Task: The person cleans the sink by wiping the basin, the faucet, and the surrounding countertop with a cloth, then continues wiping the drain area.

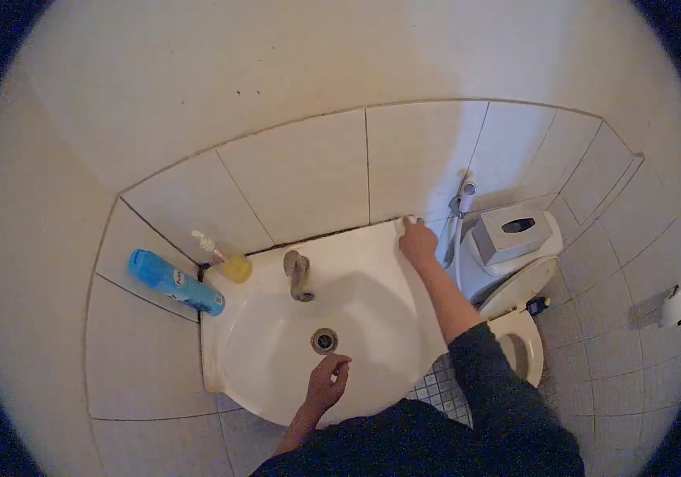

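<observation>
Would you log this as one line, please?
left hand: over sink | right hand: at sink's back corner, grip unclear | blue bottle: left of faucet

The person wears a dark, plain top (499, 378) with sleeves ending around the elbow.

White lettering (179, 278) on blue btl (164, 278), too sm. to read

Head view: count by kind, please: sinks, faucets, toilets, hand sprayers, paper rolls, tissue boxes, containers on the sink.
Sink: 1
Faucet: 1
Toilet: 1
Hand sprayer: 1
Paper roll: 1
Tissue box: 1
Containers: 2 (blue one, yellow pump bottle)
Total: 8
</observation>
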The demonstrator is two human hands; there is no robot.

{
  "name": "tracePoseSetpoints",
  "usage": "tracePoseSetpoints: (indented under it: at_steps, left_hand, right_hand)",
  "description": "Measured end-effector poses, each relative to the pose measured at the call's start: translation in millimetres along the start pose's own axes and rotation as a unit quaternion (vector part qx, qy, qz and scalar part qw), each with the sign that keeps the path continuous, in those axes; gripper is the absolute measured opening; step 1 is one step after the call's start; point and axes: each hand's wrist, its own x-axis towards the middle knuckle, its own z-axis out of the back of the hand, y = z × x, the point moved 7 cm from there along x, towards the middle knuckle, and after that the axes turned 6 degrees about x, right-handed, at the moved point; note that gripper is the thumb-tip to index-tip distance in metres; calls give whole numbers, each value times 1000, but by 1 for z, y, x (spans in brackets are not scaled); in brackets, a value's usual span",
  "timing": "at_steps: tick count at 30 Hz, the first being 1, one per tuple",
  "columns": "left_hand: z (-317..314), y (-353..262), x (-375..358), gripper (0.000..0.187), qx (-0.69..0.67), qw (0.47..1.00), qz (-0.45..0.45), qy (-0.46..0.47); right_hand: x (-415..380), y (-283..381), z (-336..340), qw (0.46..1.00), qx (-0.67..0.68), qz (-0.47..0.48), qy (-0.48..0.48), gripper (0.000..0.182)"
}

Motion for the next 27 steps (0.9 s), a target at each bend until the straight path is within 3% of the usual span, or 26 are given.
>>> tracePoseSetpoints:
  at_steps: [5, 10, 17, 27]
  left_hand:
    - [-8, 1, 5, 10, -11, 999, 0, 30]
    - [-5, 12, 15, 10, -33, 999, 0, 18]
    - [-26, 5, 14, 11, -60, 996, -22, 67]
    - [-20, 20, -8, 11, -65, 997, 15, 48]
  right_hand:
    - [-78, 10, 9, 996, 11, 58, 62, 51]
    - [-121, -29, 45, 993, -26, 21, 110, 51]
    - [2, -22, 18, 998, -40, 24, 35, 51]
    - [-5, -29, 18, 992, -99, 54, 53, 53]
